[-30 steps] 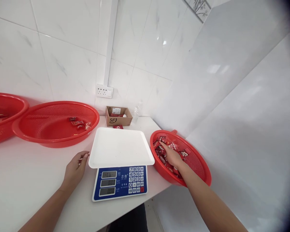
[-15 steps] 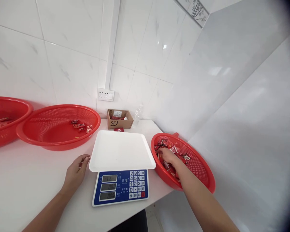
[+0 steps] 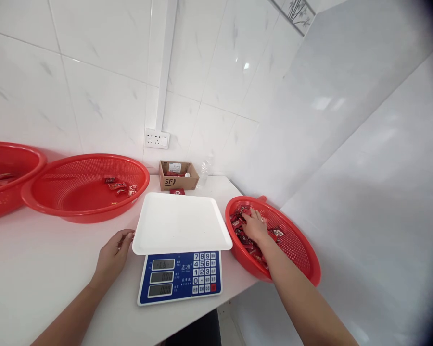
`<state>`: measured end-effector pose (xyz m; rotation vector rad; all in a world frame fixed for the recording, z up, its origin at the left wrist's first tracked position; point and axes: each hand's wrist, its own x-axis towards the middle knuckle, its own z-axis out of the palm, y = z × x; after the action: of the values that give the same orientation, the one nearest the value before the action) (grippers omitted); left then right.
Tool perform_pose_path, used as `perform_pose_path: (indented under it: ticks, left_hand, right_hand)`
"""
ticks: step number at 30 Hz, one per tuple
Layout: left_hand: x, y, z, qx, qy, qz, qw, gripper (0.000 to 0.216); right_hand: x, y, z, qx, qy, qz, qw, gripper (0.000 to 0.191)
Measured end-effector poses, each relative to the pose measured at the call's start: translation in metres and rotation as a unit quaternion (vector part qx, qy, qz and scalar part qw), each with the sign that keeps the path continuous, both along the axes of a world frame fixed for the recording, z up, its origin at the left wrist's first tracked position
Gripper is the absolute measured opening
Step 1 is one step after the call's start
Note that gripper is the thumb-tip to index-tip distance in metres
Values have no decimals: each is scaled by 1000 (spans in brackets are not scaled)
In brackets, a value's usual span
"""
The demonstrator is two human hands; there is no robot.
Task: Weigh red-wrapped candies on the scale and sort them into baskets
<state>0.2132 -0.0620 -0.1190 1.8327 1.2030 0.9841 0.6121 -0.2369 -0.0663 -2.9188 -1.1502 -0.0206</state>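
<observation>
Logged in small red basket (image 3: 293,246): right hand (image 3: 255,226), moved from the near-left rim to mid-heap, palm down, fingers spread over red packets (image 3: 240,231); cannot tell whether any is gripped, so probably still rummaging. Unchanged: left hand (image 3: 111,255), loosely curled, empty, fingertips at the left edge of white tray (image 3: 180,223) on scale (image 3: 180,278). Also present: large red basket (image 3: 75,199) holding a few packets, cardboard box (image 3: 176,178) behind; tray rim just beside the small basket.

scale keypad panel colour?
Blue, with white keys and one red key, on the scale in the head view, below its white tray.
</observation>
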Motion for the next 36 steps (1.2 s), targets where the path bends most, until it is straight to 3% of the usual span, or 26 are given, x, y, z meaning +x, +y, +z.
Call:
perform_pose_path:
  ticks: [7,20,36]
  left_hand:
    - [1,0,0,0,1,-3,1000,32]
    - [0,-1,2,-8,9,-7,1000,33]
    - [0,1,-3,-13,11,-14,1000,33]
  right_hand:
    - [-8,4,-4,-35,76,112,990,31]
    - [-22,2,-4,-92,81,88,989,35]
    - [-22,-3,-13,8,165,118,979,30]
